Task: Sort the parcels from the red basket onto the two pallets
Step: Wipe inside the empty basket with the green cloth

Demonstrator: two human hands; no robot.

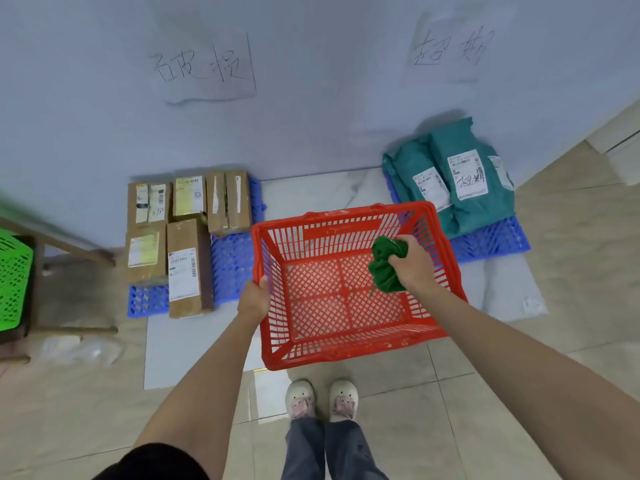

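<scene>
The red basket (pixel 346 351) is held up in front of me, with no parcels inside. My left hand (pixel 254 299) grips its left rim. My right hand (pixel 412 263) is inside the basket near the right wall, closed on a crumpled green cloth (pixel 382 263). The left blue pallet (pixel 230 261) carries several brown cardboard boxes (pixel 188 268). The right blue pallet (pixel 485 245) carries teal plastic mailer bags (pixel 474 202) with white labels.
Two handwritten paper signs (pixel 204 65) (pixel 450 46) hang on the wall above the pallets. A green basket (pixel 14 282) rests on a wooden stool at the far left. Clear plastic wrap (pixel 81 348) lies on the tiled floor. My feet (pixel 322 398) stand below the basket.
</scene>
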